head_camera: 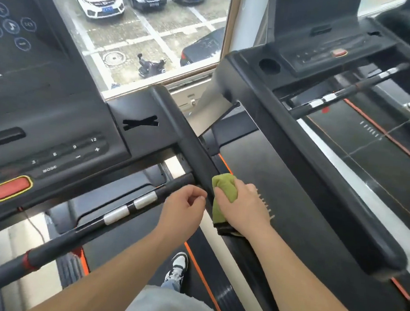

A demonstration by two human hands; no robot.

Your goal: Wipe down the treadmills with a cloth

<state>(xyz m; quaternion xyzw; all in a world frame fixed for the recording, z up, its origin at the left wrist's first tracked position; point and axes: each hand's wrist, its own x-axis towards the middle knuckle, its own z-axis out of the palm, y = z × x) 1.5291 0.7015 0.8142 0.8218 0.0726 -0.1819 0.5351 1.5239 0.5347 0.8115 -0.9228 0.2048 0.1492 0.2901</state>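
I stand on a black treadmill whose console (54, 128) fills the left. Its right side handrail (192, 149) runs from the console down toward me. My right hand (241, 207) grips a green cloth (223, 188) wrapped over this handrail, about halfway along it. My left hand (185, 205) hovers just left of the rail beside the cloth, fingers loosely curled, holding nothing. A front crossbar (121, 210) with silver pulse sensors passes under my left wrist.
A second black treadmill (311, 129) stands close on the right, its console and long handrail parallel to mine. A red stop button (10, 189) sits on my console. A window ahead shows parked cars below. My shoe (178, 268) is on the belt.
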